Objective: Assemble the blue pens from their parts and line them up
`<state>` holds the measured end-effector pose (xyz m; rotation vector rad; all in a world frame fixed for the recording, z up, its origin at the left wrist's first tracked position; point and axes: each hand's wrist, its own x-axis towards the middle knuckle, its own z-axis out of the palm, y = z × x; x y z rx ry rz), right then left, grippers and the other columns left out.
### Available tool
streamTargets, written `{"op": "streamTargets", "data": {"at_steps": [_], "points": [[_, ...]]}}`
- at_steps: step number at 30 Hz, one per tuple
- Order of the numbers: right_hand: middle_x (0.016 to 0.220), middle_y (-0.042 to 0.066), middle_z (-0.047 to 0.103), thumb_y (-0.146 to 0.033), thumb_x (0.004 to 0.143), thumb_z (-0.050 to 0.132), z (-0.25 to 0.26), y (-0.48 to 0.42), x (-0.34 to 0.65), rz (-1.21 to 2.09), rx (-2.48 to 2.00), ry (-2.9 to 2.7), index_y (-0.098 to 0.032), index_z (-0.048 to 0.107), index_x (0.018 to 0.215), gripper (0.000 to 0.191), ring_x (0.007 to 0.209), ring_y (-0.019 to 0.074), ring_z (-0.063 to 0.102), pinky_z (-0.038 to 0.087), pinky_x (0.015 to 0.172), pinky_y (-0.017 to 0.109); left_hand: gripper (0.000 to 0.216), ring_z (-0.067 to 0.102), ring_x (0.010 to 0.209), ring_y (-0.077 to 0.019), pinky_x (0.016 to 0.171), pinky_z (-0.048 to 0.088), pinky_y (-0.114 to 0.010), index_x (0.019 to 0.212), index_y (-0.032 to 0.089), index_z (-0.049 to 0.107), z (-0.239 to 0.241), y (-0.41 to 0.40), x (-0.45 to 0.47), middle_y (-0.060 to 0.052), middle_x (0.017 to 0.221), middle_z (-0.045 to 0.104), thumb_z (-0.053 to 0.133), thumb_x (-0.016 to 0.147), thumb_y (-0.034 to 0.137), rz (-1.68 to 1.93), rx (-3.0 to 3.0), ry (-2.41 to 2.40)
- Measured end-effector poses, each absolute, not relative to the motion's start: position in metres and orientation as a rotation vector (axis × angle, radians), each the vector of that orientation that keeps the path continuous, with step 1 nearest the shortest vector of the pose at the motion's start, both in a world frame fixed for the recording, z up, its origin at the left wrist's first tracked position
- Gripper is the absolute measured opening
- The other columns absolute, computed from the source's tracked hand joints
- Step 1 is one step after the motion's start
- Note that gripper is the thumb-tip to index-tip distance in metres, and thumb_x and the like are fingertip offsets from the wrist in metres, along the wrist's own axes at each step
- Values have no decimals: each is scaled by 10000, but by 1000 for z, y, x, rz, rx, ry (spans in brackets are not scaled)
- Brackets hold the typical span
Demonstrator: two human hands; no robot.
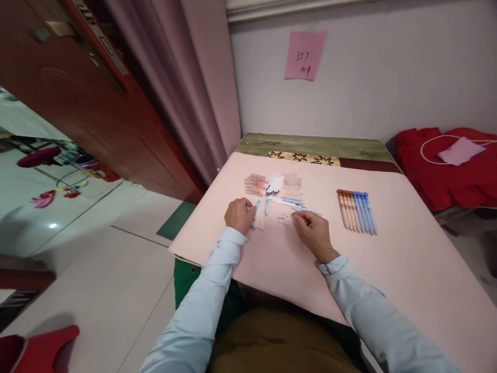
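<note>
My left hand (238, 215) is closed, thumb and fingers around a light blue pen barrel (258, 205) that slants up from the tabletop. Just right of it lies a short blue pen part (266, 207). My right hand (313, 234) has its thumb and forefinger pinched together low over the table; whatever they hold is too small to make out. Several tiny pale pieces (282, 219) lie left of those fingertips. Beyond the right hand is a light blue pen part (310, 210). White refills with dark tips (275, 184) lie between brownish clear barrels (255, 184) and paler barrels (293, 185).
Assembled pens (356, 212), brown-topped and blue-topped, form a row at the right of the pink-covered table (404, 248). Red cloth (423, 178) covers something beyond the right edge. A wooden door (128, 114) and curtain (194, 77) stand left; a red stool (50, 349) is on the floor.
</note>
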<state>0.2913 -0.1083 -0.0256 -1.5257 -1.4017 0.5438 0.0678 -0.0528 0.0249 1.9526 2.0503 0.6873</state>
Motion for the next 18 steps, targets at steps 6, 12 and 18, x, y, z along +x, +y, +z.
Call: {"op": "streamTargets", "data": {"at_steps": [6,12,18], "points": [[668,7,684,-400,854,580,-27,-106,291,536,-1515,-1408,-206,767,849,269,590,156,571,433,583,259,133,610,958,-295,780,439,-382,771,191,688,29,-41,85,-131,953,699,598,779,288,270,2051,2154],[655,4,678,-407,845,589,-27,-104,292,563,-1520,-1389,-203,768,851,271,576,153,562,428,574,260,105,626,917,-287,750,444,-374,721,187,674,32,-40,85,-132,880,706,597,757,248,324,1981,2167],[675,14,692,-421,843,589,-25,-104,292,571,-1518,-1378,-198,769,846,286,574,155,563,432,576,264,170,553,610,-141,581,415,-262,741,185,622,37,-70,79,-8,638,603,658,754,350,1131,1519,1685]]}}
